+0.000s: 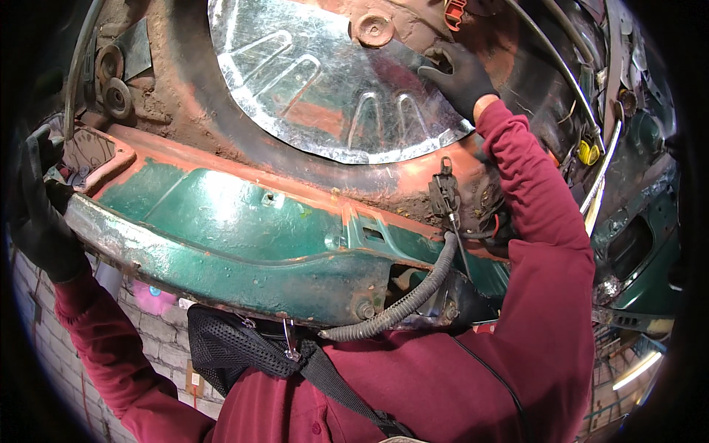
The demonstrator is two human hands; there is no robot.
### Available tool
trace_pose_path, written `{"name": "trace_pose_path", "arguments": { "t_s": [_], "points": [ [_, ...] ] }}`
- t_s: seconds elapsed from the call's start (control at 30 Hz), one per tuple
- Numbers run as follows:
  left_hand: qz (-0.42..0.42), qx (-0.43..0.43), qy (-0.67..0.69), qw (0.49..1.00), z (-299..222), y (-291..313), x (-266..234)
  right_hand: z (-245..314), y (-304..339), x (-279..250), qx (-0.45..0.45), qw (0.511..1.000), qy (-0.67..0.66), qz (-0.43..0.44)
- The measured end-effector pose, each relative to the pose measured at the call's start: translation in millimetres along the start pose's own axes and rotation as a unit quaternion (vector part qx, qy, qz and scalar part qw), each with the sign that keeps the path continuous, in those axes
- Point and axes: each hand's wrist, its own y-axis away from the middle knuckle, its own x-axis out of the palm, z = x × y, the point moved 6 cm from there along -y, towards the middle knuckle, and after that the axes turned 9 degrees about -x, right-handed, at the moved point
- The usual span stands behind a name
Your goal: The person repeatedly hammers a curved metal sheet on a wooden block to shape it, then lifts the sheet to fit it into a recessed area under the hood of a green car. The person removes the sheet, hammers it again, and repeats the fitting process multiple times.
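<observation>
My right hand [459, 77], in a dark glove, is at the right upper edge of a shiny round sheet-metal panel [325, 96] with pressed ribs. Its fingers are curled, thumb and forefinger bent toward each other beside a dark flat edge; what they grip is hidden. A rusty round disc [374, 29] lies just left of it. At the far left, my gloved left hand [46, 214] rests against the corner of the green car body panel [214, 258], fingers stretched upward and slightly apart. The metal panel covers part of a rusty round hollow in the car floor.
A latch [444, 192] and a grey corrugated hose [413, 306] stand near the green panel's right end. Two rubber-like round plugs [117, 97] are at upper left. Cables and a yellow connector [588, 152] run along the right. A black mesh pouch [236, 340] hangs at my chest.
</observation>
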Motion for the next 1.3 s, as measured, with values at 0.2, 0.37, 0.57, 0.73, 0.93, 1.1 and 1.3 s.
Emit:
{"name": "trace_pose_path", "arguments": {
  "t_s": [0.2, 0.37, 0.57, 0.73, 0.93, 1.1, 1.3],
  "points": [
    [0.033, 0.037, -0.050, 0.997, 7, -3, -10, -12, -12, 19, 0.083, 0.996, -0.011, 0.026],
    [0.048, -0.285, 0.230, 0.929, 21, 4, 8, -7, -6, 19, 0.120, 0.992, 0.002, 0.030],
    [0.033, -0.266, 0.224, 0.937, 6, -3, 4, 22, 14, 12, -0.033, 0.968, 0.210, -0.133],
    [0.038, -0.276, 0.213, 0.937, 11, -1, 4, 51, 27, 10, -0.123, 0.971, 0.186, -0.087],
    [0.041, -0.253, 0.213, 0.943, 6, -3, 5, 70, 54, 17, -0.160, 0.983, 0.089, 0.022],
    [0.051, -0.254, 0.209, 0.943, 8, -3, 4, 63, 67, 23, -0.151, 0.984, 0.057, 0.076],
    [0.047, -0.281, 0.216, 0.934, 22, 1, 8, 43, 84, 39, -0.156, 0.977, 0.019, 0.145]
  ]
}}
